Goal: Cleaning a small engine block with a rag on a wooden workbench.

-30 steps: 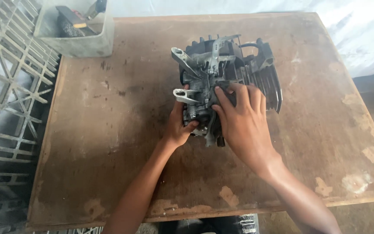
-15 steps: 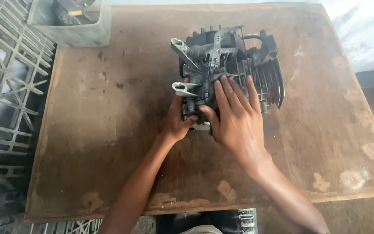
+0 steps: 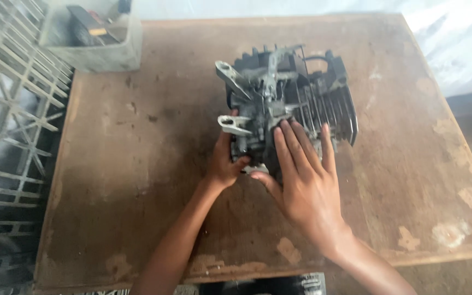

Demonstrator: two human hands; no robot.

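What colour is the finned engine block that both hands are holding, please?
Dark grey to black, with lighter silvery brackets, in the head view: engine block.

Plenty of bare wooden table (image 3: 137,180) is left open to the left and right of the engine block (image 3: 290,98). The far-left corner is taken up by a grey bin (image 3: 94,52); a plastic crate (image 3: 12,136) borders the left edge.
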